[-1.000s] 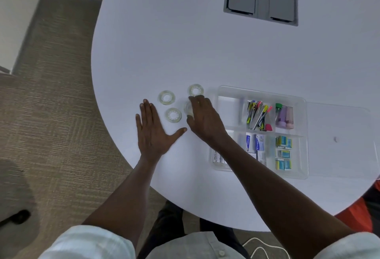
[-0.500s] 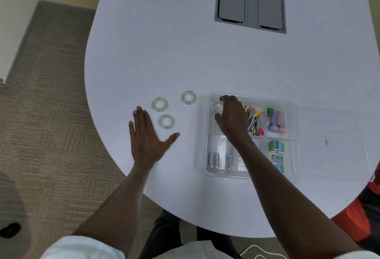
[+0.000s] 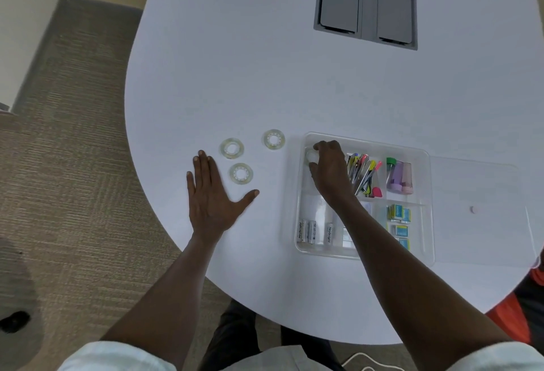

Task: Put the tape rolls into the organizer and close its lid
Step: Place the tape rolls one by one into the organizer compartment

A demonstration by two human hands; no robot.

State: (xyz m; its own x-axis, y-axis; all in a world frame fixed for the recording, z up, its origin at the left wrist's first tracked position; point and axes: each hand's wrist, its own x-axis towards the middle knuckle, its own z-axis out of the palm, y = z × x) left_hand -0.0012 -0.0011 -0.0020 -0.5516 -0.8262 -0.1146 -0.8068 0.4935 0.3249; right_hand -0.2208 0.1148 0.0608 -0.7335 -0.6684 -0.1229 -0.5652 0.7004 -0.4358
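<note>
tape roll (image 3: 311, 156) in right hand (image 3: 329, 169), fingers curled around it, low in organizer (image 3: 365, 144) far-left compartment | three rolls (image 3: 241, 173) on table (image 3: 235, 76) at 9 o'clock of organizer | left hand (image 3: 210, 200) flat, spread, empty | tip: lay roll flat against corner, leaving room for others | lid (image 3: 482, 211) off, at 3 o'clock

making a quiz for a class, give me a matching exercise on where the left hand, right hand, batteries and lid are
Things:
1. left hand
2. right hand
3. batteries
4. lid

Places:
A. near-left compartment of the organizer
B. flat on the table, beside three loose tape rolls
C. open, lying right of the organizer
D. in the far-left compartment, on a tape roll

Pairs: 1-B, 2-D, 3-A, 4-C
</note>
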